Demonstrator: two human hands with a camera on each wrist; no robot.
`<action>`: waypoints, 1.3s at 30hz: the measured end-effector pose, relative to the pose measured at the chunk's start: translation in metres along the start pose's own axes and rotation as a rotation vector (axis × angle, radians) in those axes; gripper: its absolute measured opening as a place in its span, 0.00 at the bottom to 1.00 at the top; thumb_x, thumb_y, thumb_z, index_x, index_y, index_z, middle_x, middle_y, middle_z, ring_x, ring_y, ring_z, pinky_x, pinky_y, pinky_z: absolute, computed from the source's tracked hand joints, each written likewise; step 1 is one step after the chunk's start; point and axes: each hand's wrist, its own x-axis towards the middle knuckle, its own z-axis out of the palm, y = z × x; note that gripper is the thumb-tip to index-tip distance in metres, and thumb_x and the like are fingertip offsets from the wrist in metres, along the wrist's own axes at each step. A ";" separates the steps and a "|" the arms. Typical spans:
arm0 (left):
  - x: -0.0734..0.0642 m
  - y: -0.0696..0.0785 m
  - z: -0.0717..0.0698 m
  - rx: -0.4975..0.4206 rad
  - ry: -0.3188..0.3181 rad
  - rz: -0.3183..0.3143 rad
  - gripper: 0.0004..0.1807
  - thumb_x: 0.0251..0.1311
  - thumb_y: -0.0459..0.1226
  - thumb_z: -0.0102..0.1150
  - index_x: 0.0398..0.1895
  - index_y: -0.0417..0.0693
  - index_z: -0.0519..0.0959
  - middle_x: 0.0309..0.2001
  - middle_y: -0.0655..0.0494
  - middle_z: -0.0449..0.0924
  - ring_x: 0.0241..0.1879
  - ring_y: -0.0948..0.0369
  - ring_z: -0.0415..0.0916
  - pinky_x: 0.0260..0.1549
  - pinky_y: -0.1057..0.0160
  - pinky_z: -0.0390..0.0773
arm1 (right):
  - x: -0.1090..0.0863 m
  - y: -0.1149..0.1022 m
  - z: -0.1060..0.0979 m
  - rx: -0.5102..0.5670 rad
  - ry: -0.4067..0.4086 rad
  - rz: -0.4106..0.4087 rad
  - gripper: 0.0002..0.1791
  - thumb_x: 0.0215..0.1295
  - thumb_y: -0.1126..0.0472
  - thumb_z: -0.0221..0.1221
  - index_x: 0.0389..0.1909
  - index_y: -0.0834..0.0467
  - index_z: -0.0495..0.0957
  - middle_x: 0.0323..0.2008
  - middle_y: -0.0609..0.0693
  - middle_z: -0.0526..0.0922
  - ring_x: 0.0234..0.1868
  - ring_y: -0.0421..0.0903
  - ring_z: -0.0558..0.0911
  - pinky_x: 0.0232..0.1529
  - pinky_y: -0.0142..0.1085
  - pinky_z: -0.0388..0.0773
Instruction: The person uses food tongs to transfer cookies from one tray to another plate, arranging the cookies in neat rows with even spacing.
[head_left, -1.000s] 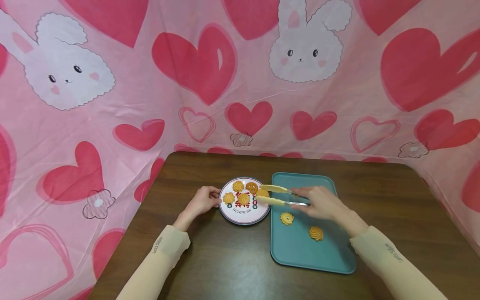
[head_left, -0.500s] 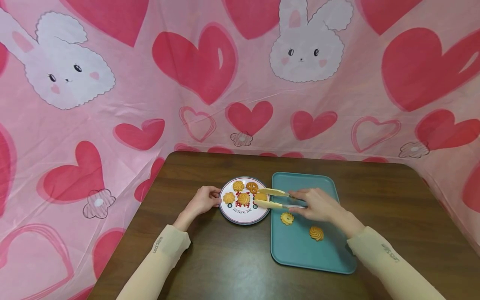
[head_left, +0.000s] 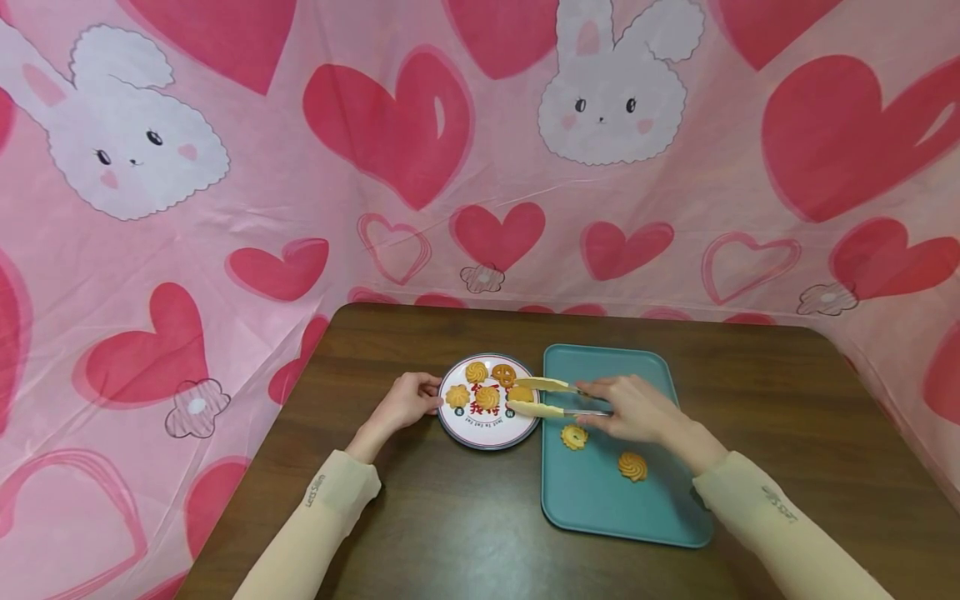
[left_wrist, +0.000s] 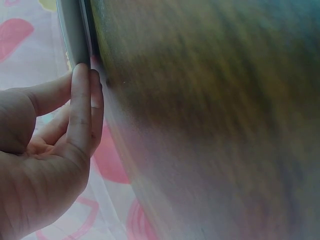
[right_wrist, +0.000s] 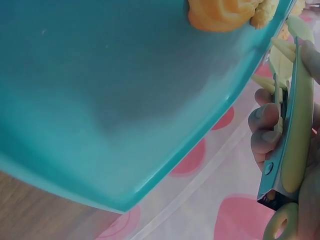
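My left hand (head_left: 406,400) pinches the left rim of a round white plate (head_left: 491,435) with red printed characters. In the left wrist view, thumb and fingertips meet at the plate's edge (left_wrist: 75,35). My right hand (head_left: 634,408) grips metal tongs (head_left: 542,409) with pale yellow tips, reaching over the tray onto the plate. Between the tips lies a round, plain cookie (head_left: 521,394) at the plate's right side. Also on the plate are a pretzel-shaped cookie (head_left: 503,375) and swirled cookies (head_left: 477,372). The right wrist view shows the tongs' yellow-green handle (right_wrist: 298,120) in the curled fingers.
A teal tray (head_left: 615,508) lies right beside the plate. It bears a ring-shaped cookie (head_left: 574,437) and a swirled cookie (head_left: 632,467). The brown wooden table (head_left: 420,517) is backed by a pink curtain (head_left: 300,167) with hearts and rabbits.
Over the past second, the tongs and round cookie have shifted slightly left and lower in the head view, onto the plate. They barely differ from half a second ago. The left hand stays still.
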 end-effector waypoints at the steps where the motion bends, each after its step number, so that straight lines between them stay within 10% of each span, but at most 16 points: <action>1: 0.000 0.000 0.000 0.000 0.000 -0.001 0.21 0.60 0.27 0.66 0.57 0.32 0.78 0.38 0.46 0.79 0.31 0.58 0.78 0.33 0.63 0.85 | 0.000 0.000 0.000 -0.002 -0.003 0.003 0.34 0.59 0.42 0.69 0.60 0.60 0.80 0.50 0.55 0.85 0.37 0.45 0.85 0.41 0.43 0.85; 11: 0.001 0.000 0.000 -0.010 0.004 -0.010 0.21 0.60 0.27 0.66 0.57 0.32 0.78 0.38 0.46 0.79 0.32 0.58 0.78 0.33 0.63 0.85 | 0.000 -0.002 0.000 -0.020 -0.012 0.020 0.35 0.58 0.41 0.69 0.60 0.60 0.79 0.51 0.55 0.85 0.29 0.38 0.80 0.35 0.38 0.82; 24: 0.000 -0.001 0.001 -0.002 0.005 -0.009 0.21 0.60 0.27 0.66 0.57 0.33 0.78 0.39 0.46 0.79 0.32 0.58 0.78 0.34 0.63 0.85 | -0.004 0.002 -0.002 -0.015 0.018 0.014 0.36 0.57 0.42 0.70 0.60 0.60 0.79 0.50 0.55 0.85 0.44 0.49 0.86 0.45 0.47 0.84; 39: 0.002 -0.003 0.001 0.005 0.007 0.013 0.20 0.60 0.27 0.67 0.56 0.32 0.79 0.38 0.47 0.80 0.31 0.59 0.78 0.33 0.62 0.85 | -0.043 0.010 -0.017 -0.038 0.070 0.055 0.35 0.56 0.44 0.71 0.60 0.60 0.80 0.50 0.55 0.85 0.46 0.51 0.86 0.42 0.48 0.85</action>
